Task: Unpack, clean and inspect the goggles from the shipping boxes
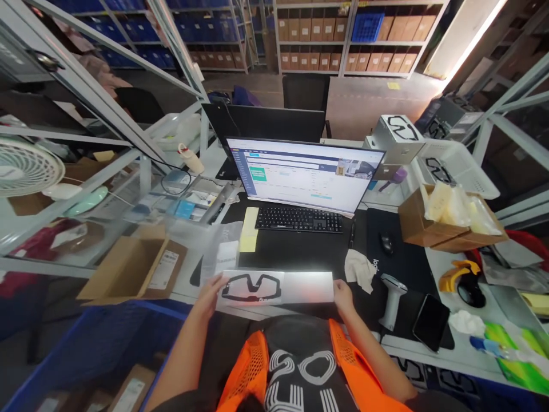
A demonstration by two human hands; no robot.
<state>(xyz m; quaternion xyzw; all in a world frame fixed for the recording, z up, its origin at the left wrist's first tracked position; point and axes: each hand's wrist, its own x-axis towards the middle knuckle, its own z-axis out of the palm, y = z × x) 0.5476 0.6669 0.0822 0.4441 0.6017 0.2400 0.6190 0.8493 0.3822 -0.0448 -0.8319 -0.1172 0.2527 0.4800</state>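
Observation:
A long white box (pixel 278 286) with a black looping logo lies across the desk's front edge, just before my chest. My left hand (pixel 210 294) grips its left end with fingers curled over the edge. My right hand (pixel 343 293) holds the right end, fingers wrapped round it. Behind the box sit a black keyboard (pixel 299 219) and a lit monitor (pixel 304 174).
A crumpled cloth (pixel 360 269), a mouse (pixel 386 242), a handheld scanner (pixel 392 300) and a dark phone (pixel 431 322) lie to the right. A cardboard box of bagged items (pixel 446 220) stands far right. An open carton (pixel 132 266) and a blue bin (pixel 98 343) are at left.

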